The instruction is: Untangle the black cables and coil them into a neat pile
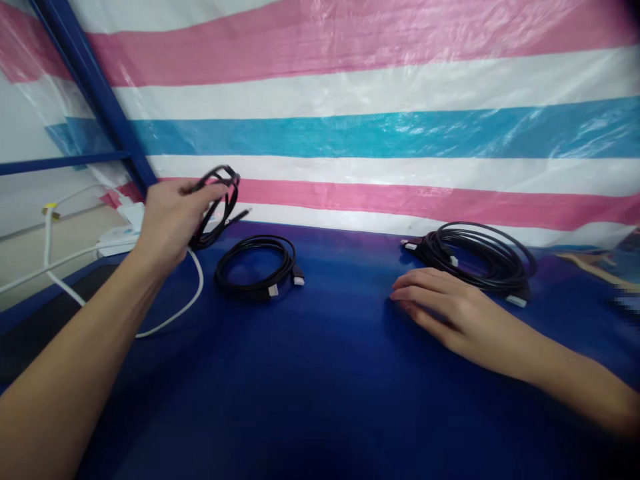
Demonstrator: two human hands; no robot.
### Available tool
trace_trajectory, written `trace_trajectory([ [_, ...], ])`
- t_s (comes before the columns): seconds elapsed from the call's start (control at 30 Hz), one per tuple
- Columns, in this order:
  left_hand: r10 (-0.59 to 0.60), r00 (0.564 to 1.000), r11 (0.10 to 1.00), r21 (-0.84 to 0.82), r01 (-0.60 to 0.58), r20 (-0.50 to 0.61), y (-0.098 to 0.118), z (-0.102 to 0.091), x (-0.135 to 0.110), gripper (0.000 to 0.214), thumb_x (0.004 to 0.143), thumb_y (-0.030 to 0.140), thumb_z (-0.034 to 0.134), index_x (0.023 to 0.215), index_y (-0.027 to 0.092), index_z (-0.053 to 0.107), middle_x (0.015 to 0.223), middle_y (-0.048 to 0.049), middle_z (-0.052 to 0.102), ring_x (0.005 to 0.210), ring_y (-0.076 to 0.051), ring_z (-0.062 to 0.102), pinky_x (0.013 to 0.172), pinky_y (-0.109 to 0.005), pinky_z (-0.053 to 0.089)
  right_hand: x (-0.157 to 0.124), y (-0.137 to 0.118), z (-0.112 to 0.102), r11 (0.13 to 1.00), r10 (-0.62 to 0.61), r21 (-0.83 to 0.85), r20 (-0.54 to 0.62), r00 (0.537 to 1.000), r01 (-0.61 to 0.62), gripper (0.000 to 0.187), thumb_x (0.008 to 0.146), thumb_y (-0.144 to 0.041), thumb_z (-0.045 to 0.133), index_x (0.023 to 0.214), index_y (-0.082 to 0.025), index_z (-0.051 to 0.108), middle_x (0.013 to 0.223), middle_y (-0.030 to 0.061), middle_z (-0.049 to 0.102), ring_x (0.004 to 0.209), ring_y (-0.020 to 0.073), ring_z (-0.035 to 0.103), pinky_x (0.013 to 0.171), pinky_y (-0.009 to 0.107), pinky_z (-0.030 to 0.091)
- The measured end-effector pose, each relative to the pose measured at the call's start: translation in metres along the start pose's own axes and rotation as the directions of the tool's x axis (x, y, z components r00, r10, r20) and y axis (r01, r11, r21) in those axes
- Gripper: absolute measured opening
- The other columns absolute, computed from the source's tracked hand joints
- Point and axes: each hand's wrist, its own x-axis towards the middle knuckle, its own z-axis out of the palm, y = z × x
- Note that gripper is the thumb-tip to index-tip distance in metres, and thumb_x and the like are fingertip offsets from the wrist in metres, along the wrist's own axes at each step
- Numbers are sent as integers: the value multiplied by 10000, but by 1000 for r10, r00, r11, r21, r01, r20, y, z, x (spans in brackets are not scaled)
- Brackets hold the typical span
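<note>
My left hand (170,217) is raised at the left, its thumb and fingers closed on a coiled black cable (233,197). A thin plug end sticks out of that coil to the right. Just right of it, on the blue table, lies a second black cable (250,289) in a round coil with two pale, flat, HDMI-like plugs. My right hand (450,303) lies palm down on the table with its fingers stretched out, holding nothing. Right behind it rests a larger bundle of coiled black cables (493,277) with several pale-tipped plugs.
The blue table (300,387) reaches back to a striped plastic sheet (350,137). A white power strip (117,241) with a plugged-in adapter and white cord (197,290) sits at the left, near a blue metal post (95,87). A tan object (595,267) lies at the far right.
</note>
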Motion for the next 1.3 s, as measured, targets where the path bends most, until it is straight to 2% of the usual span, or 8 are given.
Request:
trace_trajectory([
  [0.2,64,986,882,-453,-129,-155,42,-2,-16,203,861,247,456,665,190,452,447,66,378,414,-71,335,435,-253,201,-2,-1,-3,996,48,77,6,999,-48,254,925,-231,420,988,-177,660,1029,100,644,960,235,606,856,411,472],
  [0.37,61,957,602,-775,191,283,89,23,-50,498,965,463,168,630,207,433,361,73,74,349,-95,100,394,-238,152,8,-21,-9,740,422,554,59,905,-381,302,884,-428,523,1120,-252,590,1108,63,638,976,222,619,824,374,505],
  [0.5,228,647,292,-685,668,728,94,61,-81,455,976,415,239,641,201,461,397,83,49,345,-78,90,371,-200,205,19,-40,-13,107,615,946,179,768,-306,554,824,-539,575,1305,-311,419,1299,61,542,1014,219,634,822,354,529],
  [0.6,352,403,341,-516,785,845,82,82,-97,458,963,459,277,709,184,540,382,95,109,332,-58,166,403,-185,318,21,-42,-18,-116,646,943,310,697,-312,499,810,-417,648,1253,-282,463,983,19,662,789,186,689,707,305,536],
  [0.7,200,460,515,-492,702,865,63,92,-102,376,931,478,390,831,168,578,405,86,326,379,-60,414,514,-215,455,17,-34,-23,-46,708,925,296,641,-376,367,798,-365,668,1111,-227,536,563,-79,517,480,123,608,508,228,464],
  [0.87,-134,507,739,-255,624,852,36,102,-97,321,904,451,460,978,156,561,657,5,612,552,-128,639,499,-217,464,8,-18,-20,181,672,789,336,659,-587,332,804,-483,624,725,-179,518,599,-20,569,495,120,590,478,226,442],
  [1.07,-191,546,839,-153,522,816,29,101,-93,482,880,569,400,852,136,610,460,47,469,364,-74,449,389,-191,374,5,-17,-10,534,550,598,290,783,-597,404,833,-528,556,1091,-217,578,696,-16,555,541,126,540,430,232,438],
  [1.3,45,526,876,-287,389,849,27,103,-103,244,829,393,592,941,187,525,536,70,523,410,-79,537,435,-181,396,12,-33,-10,336,637,792,207,742,-509,587,763,-423,678,1293,-309,451,595,-59,498,449,128,522,404,249,435],
])
